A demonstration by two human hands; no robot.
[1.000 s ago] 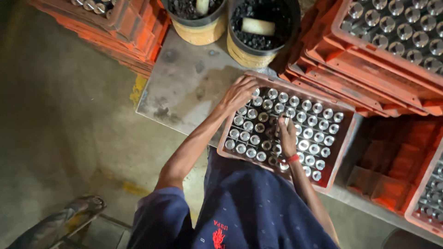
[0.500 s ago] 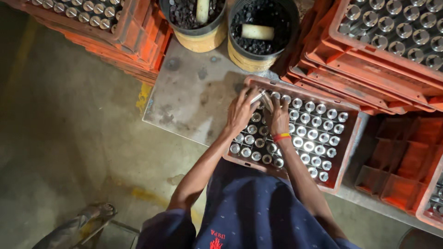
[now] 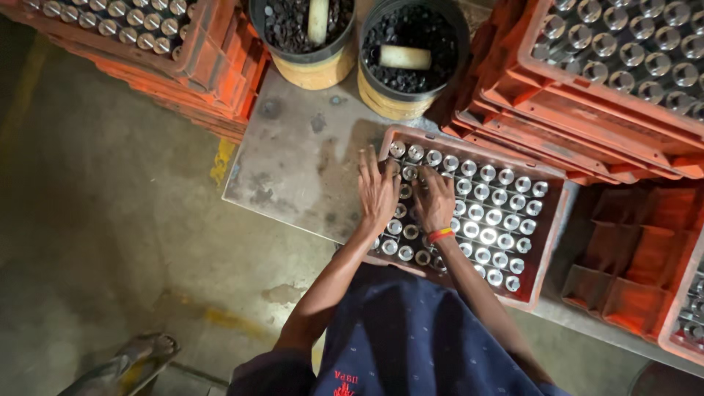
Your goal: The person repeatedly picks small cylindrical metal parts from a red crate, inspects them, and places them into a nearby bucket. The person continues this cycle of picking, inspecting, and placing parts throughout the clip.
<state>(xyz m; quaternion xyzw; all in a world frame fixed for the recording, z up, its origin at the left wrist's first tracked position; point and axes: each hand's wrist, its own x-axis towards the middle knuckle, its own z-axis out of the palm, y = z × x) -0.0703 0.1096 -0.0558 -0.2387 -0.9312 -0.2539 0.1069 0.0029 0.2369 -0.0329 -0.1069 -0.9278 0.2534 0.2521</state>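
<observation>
**Head view: both hands laid on a crate of metal cylinders**

Head view, left to right. At upper left, a stack of orange crates [image 3: 198,66] carries rows of metal cylinders. Next come two black buckets [image 3: 308,37], each filled with small dark parts and with a pale cylindrical piece lying on top.

On the grey metal worktop [image 3: 301,161] sits an orange divided crate [image 3: 546,242]; its cells hold upright metal cylinders [image 3: 491,216], one per cell, so that they stand apart.

The left hand [image 3: 378,194] lies flat, fingers spread, on the cylinders at the crate's near-left corner. The right hand [image 3: 435,202], wearing an orange wristband [image 3: 440,235], rests just beside it, fingers curled over the tops. Whether either grip encloses a cylinder cannot be told.

At right stand further orange crates [image 3: 623,81] of cylinders and an empty divided crate [image 3: 631,264].
</observation>
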